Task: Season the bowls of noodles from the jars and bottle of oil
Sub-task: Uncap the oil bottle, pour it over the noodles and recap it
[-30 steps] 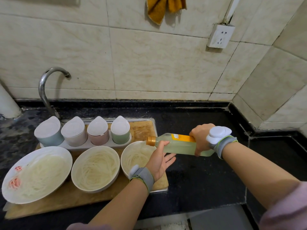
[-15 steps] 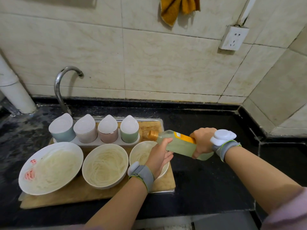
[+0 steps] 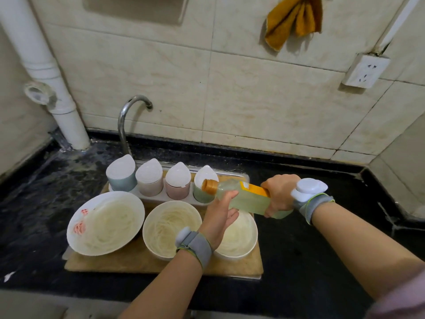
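Three white bowls of pale noodles stand in a row on a wooden board (image 3: 142, 263): a wide left bowl (image 3: 105, 223), a middle bowl (image 3: 171, 229) and a right bowl (image 3: 239, 236). Behind them sits a rack of several lidded seasoning jars (image 3: 158, 180). My right hand (image 3: 279, 194) grips the base of a clear oil bottle (image 3: 243, 198) with a yellow label, held sideways above the right bowl, its brown cap (image 3: 209, 186) on and pointing left. My left hand (image 3: 220, 215) touches the bottle's neck from below, fingers spread, partly hiding the right bowl.
A curved metal tap (image 3: 128, 120) rises behind the jars. A white drainpipe (image 3: 46, 72) runs down the wall at left. An orange cloth (image 3: 294, 19) and a wall socket (image 3: 365, 70) hang above. Black countertop (image 3: 310, 261) lies right of the board.
The bottle's capped end has risen slightly and shifted left, over the green jar. My left hand has stayed under the neck. The view has tilted up and pulled back.
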The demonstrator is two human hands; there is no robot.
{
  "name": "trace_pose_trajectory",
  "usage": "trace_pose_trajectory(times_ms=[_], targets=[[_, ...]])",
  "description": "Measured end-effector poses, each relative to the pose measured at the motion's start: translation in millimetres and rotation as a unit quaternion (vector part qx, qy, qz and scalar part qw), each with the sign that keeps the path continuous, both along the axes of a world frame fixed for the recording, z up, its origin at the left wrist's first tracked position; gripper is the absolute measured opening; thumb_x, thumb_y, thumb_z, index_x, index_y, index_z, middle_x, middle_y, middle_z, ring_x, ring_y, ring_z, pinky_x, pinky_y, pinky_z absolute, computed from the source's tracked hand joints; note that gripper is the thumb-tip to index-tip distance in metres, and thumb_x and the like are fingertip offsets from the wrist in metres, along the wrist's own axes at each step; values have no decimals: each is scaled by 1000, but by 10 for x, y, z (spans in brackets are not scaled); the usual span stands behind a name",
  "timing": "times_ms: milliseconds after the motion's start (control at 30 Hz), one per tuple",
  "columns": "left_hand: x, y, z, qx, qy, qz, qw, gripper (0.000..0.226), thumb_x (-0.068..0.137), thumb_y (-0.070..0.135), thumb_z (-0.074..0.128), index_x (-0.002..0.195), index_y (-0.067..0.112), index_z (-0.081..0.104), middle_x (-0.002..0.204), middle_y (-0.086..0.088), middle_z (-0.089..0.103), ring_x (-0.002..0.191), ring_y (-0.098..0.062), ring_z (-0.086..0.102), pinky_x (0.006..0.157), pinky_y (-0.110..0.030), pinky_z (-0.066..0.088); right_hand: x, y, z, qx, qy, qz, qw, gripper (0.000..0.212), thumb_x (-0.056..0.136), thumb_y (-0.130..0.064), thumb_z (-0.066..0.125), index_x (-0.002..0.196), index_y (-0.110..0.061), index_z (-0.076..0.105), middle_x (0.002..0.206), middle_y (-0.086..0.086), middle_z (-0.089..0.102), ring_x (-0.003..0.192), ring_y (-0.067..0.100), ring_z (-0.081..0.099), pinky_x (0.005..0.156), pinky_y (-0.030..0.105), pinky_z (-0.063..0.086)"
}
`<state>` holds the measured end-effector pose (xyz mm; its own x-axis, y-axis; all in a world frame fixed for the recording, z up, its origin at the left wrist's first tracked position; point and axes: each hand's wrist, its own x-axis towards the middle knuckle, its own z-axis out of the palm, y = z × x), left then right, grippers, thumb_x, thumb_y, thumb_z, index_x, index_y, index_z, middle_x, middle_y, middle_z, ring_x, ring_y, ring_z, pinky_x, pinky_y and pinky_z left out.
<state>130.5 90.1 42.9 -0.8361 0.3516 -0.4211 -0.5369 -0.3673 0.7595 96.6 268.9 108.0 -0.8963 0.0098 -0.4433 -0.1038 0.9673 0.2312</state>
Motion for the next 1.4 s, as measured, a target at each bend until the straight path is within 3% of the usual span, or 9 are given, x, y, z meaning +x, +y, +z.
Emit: trace_pose_trajectory(times_ms=[100,167,367,533,667,767,1067,1267,1400], targets=[[-41,-101,-16,15,-20,20,999,8,94,26,56,101,29,55,97,12,53,113,-23,57,111,-39,41,-78,-128,-20,-1,-4,11,1000,57,49,-63,73,97,-33,63,87,-7,67,79,20,65,75,37,56],[-50,-139,-35,21,-27,26,999,5,95,24,55,96,29,56,97,12,52,113,-24,58,111,-39,41,-107,-186,-25,11,-8,20,1000,58,51,-63,73,100,-33,63,90,-6,68,81,21,66,75,37,56],[-101,-225,-200,26,-32,25,999,23,91,29,59,113,25,61,130,-2,59,119,-27,59,105,-36,46,-174,-284,-46,38,-16,34,999,60,54,-63,73,103,-30,61,93,-5,66,82,21,65,77,37,56],[-122,-250,-280,52,-40,26,998,51,75,36,66,123,22,60,133,-4,62,115,-24,63,98,-32,50,-199,-337,-20,61,-27,48,997,59,57,-63,73,103,-28,61,91,-4,64,82,21,64,75,35,55],[-125,-255,-289,74,-54,27,995,30,88,29,60,117,23,61,129,-5,65,115,-24,63,95,-31,50,-218,-359,-13,77,-25,60,995,60,59,-62,72,106,-27,60,93,-4,63,83,20,64,75,34,54],[-118,-255,-277,81,-61,25,995,40,79,32,64,117,24,61,130,-5,63,115,-23,63,91,-30,52,-235,-363,-13,85,-24,68,994,59,59,-61,72,106,-28,60,94,-4,64,83,21,64,75,34,55],[-144,-251,-297,101,-73,39,991,24,93,25,55,116,23,57,131,-8,61,118,-26,60,98,-34,47,-283,-396,5,98,-19,76,992,59,59,-62,71,106,-28,61,91,-5,62,83,20,64,74,33,54],[-164,-251,-310,99,-72,40,992,36,93,25,54,128,20,52,132,-9,60,121,-27,59,100,-35,46,-302,-410,14,104,-19,83,991,58,60,-61,71,106,-28,61,95,-4,64,84,21,64,74,33,53],[-173,-254,-313,99,-75,39,991,43,83,29,62,125,20,55,132,-10,60,119,-26,60,96,-33,49,-318,-403,2,102,-20,83,991,56,60,-60,71,104,-27,62,94,-4,66,83,21,65,75,34,55]])
